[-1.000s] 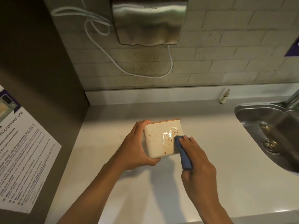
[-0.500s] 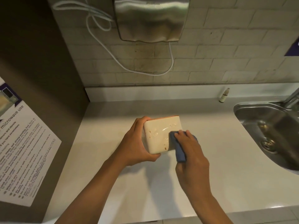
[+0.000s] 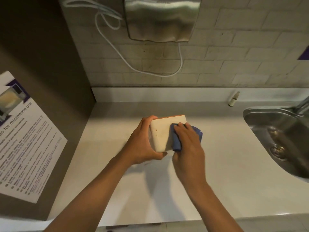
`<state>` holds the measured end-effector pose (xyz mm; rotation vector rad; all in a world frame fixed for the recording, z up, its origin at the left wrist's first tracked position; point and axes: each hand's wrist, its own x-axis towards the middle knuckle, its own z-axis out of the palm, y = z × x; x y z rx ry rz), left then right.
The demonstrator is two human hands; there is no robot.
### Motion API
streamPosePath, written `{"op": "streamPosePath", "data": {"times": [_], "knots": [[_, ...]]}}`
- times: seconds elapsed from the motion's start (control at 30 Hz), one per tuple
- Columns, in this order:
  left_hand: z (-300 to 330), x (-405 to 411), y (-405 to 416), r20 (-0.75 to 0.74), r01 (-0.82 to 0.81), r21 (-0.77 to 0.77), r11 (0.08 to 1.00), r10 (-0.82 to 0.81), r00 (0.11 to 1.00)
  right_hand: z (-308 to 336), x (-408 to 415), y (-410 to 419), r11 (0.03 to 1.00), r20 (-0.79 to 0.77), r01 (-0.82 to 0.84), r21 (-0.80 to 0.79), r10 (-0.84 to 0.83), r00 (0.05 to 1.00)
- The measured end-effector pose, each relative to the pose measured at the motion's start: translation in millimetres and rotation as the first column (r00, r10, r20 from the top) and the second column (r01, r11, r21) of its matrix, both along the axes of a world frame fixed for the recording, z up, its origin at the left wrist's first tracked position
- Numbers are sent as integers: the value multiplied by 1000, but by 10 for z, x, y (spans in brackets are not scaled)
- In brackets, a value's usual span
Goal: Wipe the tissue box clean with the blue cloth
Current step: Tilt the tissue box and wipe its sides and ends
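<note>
The cream tissue box (image 3: 160, 136) with an orange far edge is tilted up over the counter, its broad face toward me. My left hand (image 3: 142, 144) grips its left side, thumb under the near corner. My right hand (image 3: 187, 143) presses the folded blue cloth (image 3: 175, 139) flat against the right half of that face, covering it. A few small reddish specks show on the bare left part of the face.
The pale counter (image 3: 217, 173) runs to a steel sink (image 3: 277, 139) at the right, with a small bottle (image 3: 233, 99) by the back wall. A steel hand dryer (image 3: 160, 19) and its white cable hang above. A dark panel with a microwave notice (image 3: 25, 139) stands on the left.
My right hand has slid the blue cloth up and across the box face, from its lower right corner. The red smears seen earlier are mostly gone. My left hand holds the box as before.
</note>
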<state>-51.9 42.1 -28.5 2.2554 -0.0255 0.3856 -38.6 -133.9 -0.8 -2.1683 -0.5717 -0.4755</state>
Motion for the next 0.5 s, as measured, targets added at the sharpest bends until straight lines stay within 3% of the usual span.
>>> {"op": "streamPosePath", "data": {"times": [0.2,0.4,0.5], "knots": [[3,20,1,-31,27,-62,998,-29,999,-213,-340,-17,984,50,-164,-64,167,985],[-9,-6,-79,-1,-9,-3,1000,9,1000,-73,-66,-76,999,-1,-8,37,8,1000],[5,-5,-14,-2,-8,-47,999,8,1000,-93,-177,104,996,38,-85,-2,85,996]]}}
